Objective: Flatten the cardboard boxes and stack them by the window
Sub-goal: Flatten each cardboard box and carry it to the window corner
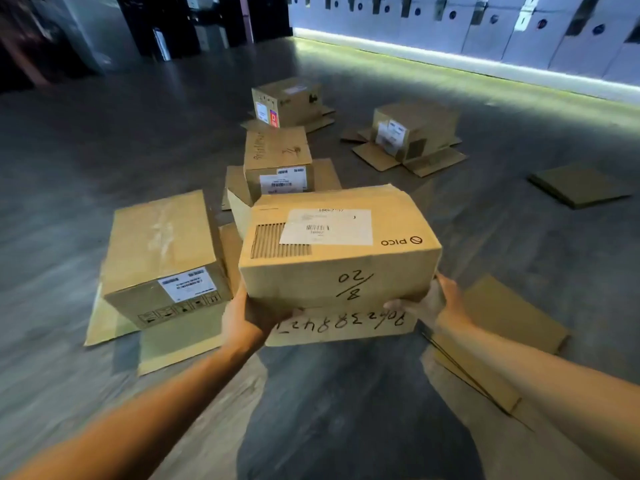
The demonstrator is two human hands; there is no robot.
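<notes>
Above bare floor, PICO box in both hands' grip (left hand, right hand) at its lower edges.

Bare floor lies open below the held box, which is hemmed by an upright box just left, another box behind, and flattened cardboard to the right.
</notes>
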